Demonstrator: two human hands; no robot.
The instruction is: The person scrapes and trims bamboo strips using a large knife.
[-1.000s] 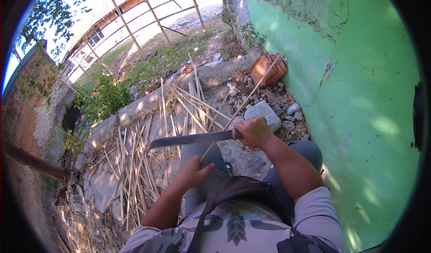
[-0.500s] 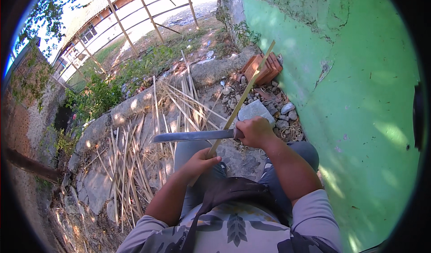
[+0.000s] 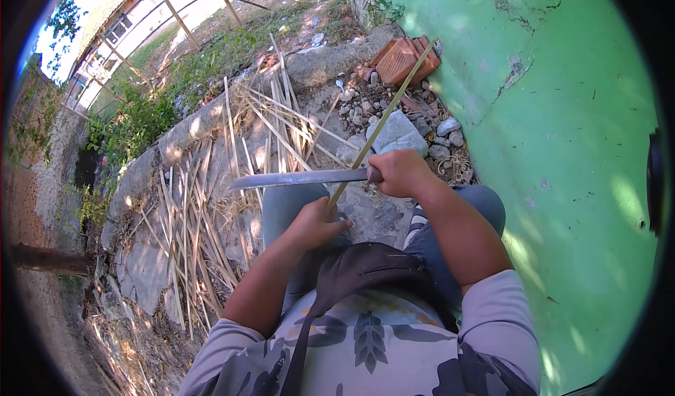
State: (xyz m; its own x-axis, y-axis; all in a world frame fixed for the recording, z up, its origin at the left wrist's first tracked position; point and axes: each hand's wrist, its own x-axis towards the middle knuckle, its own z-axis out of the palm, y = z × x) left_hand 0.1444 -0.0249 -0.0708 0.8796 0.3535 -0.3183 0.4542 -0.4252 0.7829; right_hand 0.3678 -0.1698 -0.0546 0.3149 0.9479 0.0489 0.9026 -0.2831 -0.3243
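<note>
My right hand (image 3: 402,173) is closed round the short handle of a machete (image 3: 295,179), whose long blade points left, level across my knees. A thin greenish-yellow bamboo strip (image 3: 387,117) slants up and away to the right, crossing the blade close to the handle. Its near end is gripped in my left hand (image 3: 315,224), with the fingers wrapped round it and the thumb lying to the right. The blade appears to touch the strip where they cross. My left fingertips are partly hidden behind the hand.
Many pale split strips (image 3: 193,234) lie on the stone ground at the left, more (image 3: 288,122) ahead. Beyond them runs a low concrete kerb (image 3: 323,62). Reddish tiles (image 3: 402,60), rubble and a pale stone block (image 3: 397,134) sit by the green wall (image 3: 562,185) on my right.
The view has tilted down slightly. The far tip of the bamboo strip has swung a little to the right, and the blade still crosses it near the handle. Both hands keep their holds.
</note>
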